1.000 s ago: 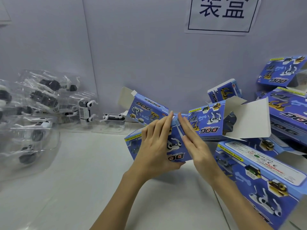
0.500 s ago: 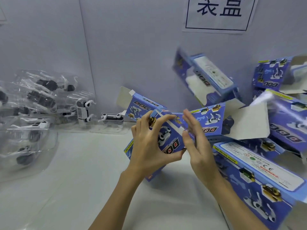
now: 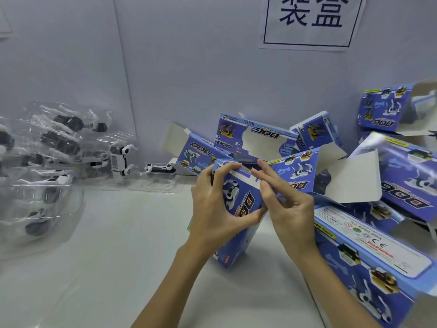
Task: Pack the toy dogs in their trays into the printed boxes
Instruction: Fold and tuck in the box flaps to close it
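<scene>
At the far left, the toy dogs in clear trays (image 3: 47,166) lie heaped on the tabletop (image 3: 118,256) against the wall, with one tray (image 3: 160,169) lying apart, nearer the middle. The heap looks slippery — a careless pull on one tray could slide the rest toward the edge.

In the middle, the left hand (image 3: 212,209) grips a box (image 3: 241,209) stood on end, thumb on its printed face and fingers (image 3: 227,165) curled over the top edge. The right hand (image 3: 290,209) sits just beside it, index and middle fingers straight and touching the top edge, the others curled on nothing. It looks like the top flap is being closed or tucked. Pressing before the flap lines up could crease the card or leave it sticking out, and the box — propped on one end only — could tip if the grip loosens.

To the right, open boxes (image 3: 369,176) lean in a loose pile. A knock from the right forearm could bring them down onto the work spot.
</scene>
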The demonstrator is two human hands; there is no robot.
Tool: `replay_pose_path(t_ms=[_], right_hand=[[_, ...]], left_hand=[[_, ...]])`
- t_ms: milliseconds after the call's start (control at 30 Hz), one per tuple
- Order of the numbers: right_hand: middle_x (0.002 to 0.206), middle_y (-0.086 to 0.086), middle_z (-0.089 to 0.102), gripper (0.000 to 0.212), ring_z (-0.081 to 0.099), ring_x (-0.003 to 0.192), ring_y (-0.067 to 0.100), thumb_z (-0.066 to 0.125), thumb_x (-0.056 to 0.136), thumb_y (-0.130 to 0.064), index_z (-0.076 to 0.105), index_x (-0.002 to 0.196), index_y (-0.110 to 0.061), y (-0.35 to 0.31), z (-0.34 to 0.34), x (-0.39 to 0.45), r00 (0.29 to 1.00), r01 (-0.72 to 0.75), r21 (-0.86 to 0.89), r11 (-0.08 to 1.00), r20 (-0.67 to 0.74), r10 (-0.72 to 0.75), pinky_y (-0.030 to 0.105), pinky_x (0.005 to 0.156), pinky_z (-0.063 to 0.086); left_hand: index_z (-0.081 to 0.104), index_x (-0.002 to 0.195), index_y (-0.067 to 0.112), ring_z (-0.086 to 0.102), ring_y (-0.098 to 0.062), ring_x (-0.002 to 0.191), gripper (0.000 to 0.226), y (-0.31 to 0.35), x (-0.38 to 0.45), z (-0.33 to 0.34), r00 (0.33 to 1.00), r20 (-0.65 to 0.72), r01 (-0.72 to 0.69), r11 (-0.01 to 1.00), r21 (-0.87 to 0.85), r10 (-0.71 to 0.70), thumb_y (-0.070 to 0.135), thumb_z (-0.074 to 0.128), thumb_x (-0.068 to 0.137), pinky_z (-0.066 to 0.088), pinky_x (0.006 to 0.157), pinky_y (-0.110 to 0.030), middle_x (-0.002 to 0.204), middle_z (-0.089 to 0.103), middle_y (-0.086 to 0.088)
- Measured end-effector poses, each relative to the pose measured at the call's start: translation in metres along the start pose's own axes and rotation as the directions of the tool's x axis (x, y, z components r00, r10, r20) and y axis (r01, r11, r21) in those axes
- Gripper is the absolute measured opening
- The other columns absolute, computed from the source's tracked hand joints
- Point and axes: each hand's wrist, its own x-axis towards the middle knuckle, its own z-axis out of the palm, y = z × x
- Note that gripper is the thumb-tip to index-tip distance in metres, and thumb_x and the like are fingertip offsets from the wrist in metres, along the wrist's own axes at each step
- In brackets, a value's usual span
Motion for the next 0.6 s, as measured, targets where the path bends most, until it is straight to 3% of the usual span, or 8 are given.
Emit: replay_pose_path(t_ms=[100,233,333,433,600], right_hand=[[0.144,-0.011,0.064,0.029,0.056,0.14,0.014,0.063,0.096,-0.026,0.076,0.121,-0.033,-0.003,0.001,0.0,1.0,-0.006,0.006,1.0,0.021,0.006,0.063,0.104,0.051],[0.134,-0.007,0.072,0.028,0.063,0.131,0.02,0.063,0.102,-0.023,0.075,0.126,-0.027,0.001,0.002,0.001,1.0,0.006,-0.038,0.999,0.016,-0.005,0.057,0.103,0.054],[0.122,-0.008,0.076,0.027,0.069,0.121,0.02,0.064,0.103,-0.022,0.077,0.124,-0.034,0.001,-0.001,0.002,0.998,-0.062,-0.023,0.998,-0.034,0.061,0.054,0.094,0.06],[0.123,-0.009,0.075,0.028,0.068,0.122,0.019,0.064,0.102,-0.026,0.077,0.125,-0.036,0.001,-0.001,0.001,0.997,-0.067,0.008,0.998,-0.046,0.067,0.045,0.081,0.066],[0.139,-0.008,0.068,0.03,0.058,0.137,0.02,0.058,0.107,-0.027,0.071,0.134,-0.024,0.008,0.0,0.0,0.995,0.097,-0.158,0.983,0.029,-0.094,0.047,0.097,0.06]], left_hand=[[0.049,0.141,0.02,0.052,-0.02,0.128,0.092,0.0,0.001,-0.001,1.0,0.008,0.0,1.0,0.014,-0.001,0.068,0.074,0.066,0.047,0.105,-0.048,0.137,0.052,-0.002],[0.036,0.143,0.041,0.051,-0.02,0.125,0.09,-0.001,0.001,-0.002,1.0,0.022,-0.021,1.0,0.013,0.02,0.066,0.074,0.066,0.048,0.105,-0.049,0.135,0.046,-0.002],[0.032,0.144,0.05,0.044,-0.024,0.135,0.09,0.0,0.001,0.001,0.999,0.046,-0.004,1.0,0.029,0.003,0.071,0.072,0.067,0.043,0.109,-0.052,0.139,0.041,-0.002],[0.033,0.131,0.05,0.035,-0.026,0.146,0.077,0.002,0.0,0.005,0.997,0.07,0.014,0.999,0.052,-0.017,0.073,0.068,0.067,0.034,0.112,-0.052,0.148,0.04,-0.009],[0.038,0.12,0.049,0.008,-0.011,0.159,0.062,0.005,-0.002,0.005,0.997,0.073,0.033,0.999,-0.031,-0.031,0.069,0.066,0.068,0.02,0.115,-0.029,0.169,0.02,-0.008]])
